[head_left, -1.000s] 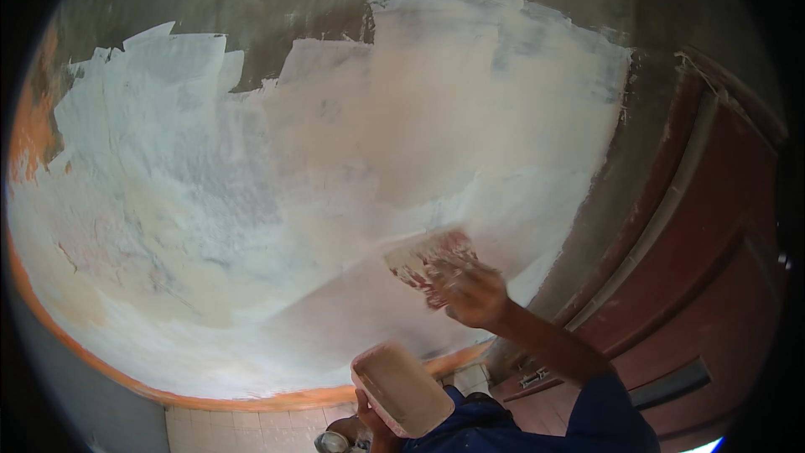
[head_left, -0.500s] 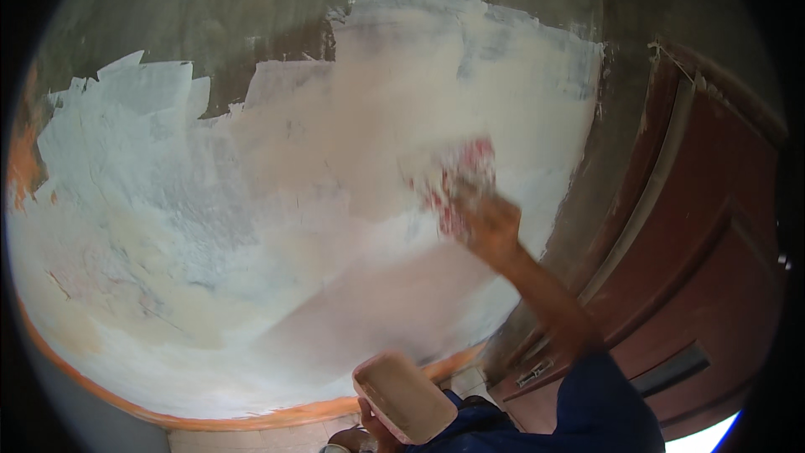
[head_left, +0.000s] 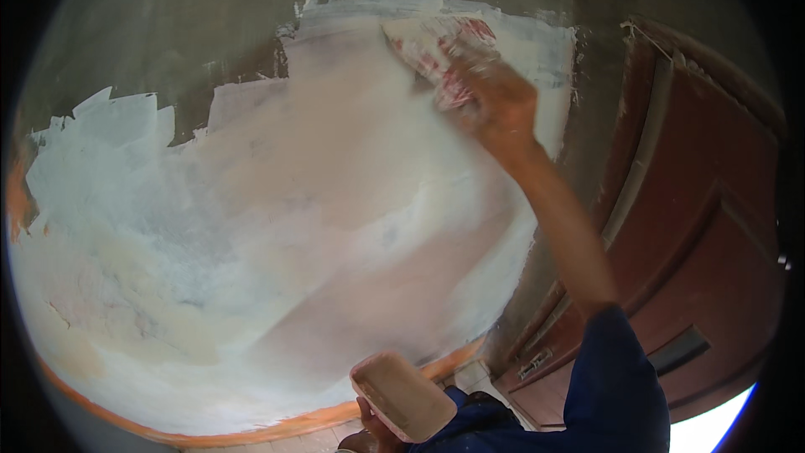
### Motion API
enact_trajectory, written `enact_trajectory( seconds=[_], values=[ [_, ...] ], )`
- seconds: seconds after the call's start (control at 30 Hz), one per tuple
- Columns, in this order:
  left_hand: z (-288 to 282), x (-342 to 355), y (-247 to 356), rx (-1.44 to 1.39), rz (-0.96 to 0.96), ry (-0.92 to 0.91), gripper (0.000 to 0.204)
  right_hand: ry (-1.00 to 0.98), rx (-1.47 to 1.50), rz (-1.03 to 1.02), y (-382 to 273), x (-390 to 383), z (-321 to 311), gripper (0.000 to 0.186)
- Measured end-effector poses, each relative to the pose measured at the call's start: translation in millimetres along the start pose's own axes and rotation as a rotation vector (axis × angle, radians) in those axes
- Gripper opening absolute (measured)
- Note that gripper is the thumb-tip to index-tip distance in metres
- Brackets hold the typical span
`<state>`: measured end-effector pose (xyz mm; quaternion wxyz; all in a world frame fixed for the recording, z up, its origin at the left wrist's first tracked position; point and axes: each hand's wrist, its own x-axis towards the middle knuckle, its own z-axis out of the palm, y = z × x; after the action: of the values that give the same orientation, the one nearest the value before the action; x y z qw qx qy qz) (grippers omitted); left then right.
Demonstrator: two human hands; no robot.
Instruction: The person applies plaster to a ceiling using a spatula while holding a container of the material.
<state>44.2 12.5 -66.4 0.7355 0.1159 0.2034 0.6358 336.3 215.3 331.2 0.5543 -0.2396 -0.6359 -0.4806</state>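
My right hand point(head_left: 503, 105) is raised on an outstretched arm, closed round a wide putty knife point(head_left: 423, 46) smeared with white and red. Its blade lies against the wall near the upper edge of a pale putty coat point(head_left: 335, 176); the hand and knife are slightly blurred by motion. Low down, close to my body, my left hand point(head_left: 379, 429) grips a pinkish rectangular tray point(head_left: 432, 421) by its left side. The tray is tilted, with its open side showing and some putty-coloured residue inside. Most of the left fingers are hidden beneath it.
Bare grey wall point(head_left: 193, 17) surrounds the coat above and to the right. A reddish-brown door point(head_left: 696, 226) with a metal handle point(head_left: 534, 363) stands at the right. An orange strip point(head_left: 285, 429) runs along the wall's foot, above light floor tiles point(head_left: 323, 442).
My right hand has swept the putty knife upward along the wall, from the middle of the coat to its upper edge. My left hand and the tray have barely moved; the view has shifted slightly.
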Motion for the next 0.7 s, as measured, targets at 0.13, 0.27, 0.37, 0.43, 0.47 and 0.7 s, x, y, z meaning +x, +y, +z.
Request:
enact_trajectory(
  seconds=[0.13,0.27,0.37,0.43,0.47,0.7],
  values=[
    [-14,3,0,-0.082,0.053,0.0,0.066,-0.057,0.079,0.107,-32,-97,17,0.037],
    [-17,6,-2,-0.161,-0.065,-0.001,0.066,-0.222,0.074,0.163,-77,-169,-29,0.027],
    [1,2,4,0.004,0.0,-0.013,0.068,-0.261,0.155,0.283,-81,-165,-48,0.031],
    [0,-2,10,0.037,0.05,0.01,0.068,-0.284,0.198,0.468,-65,-140,-52,0.036],
    [-5,-3,11,0.052,0.074,0.028,0.068,-0.383,-0.015,0.447,-66,-92,-58,0.045],
    [-15,11,-4,-0.027,-0.001,-0.031,0.067,0.019,-0.024,0.072,-25,15,11,0.039]
  ],
)
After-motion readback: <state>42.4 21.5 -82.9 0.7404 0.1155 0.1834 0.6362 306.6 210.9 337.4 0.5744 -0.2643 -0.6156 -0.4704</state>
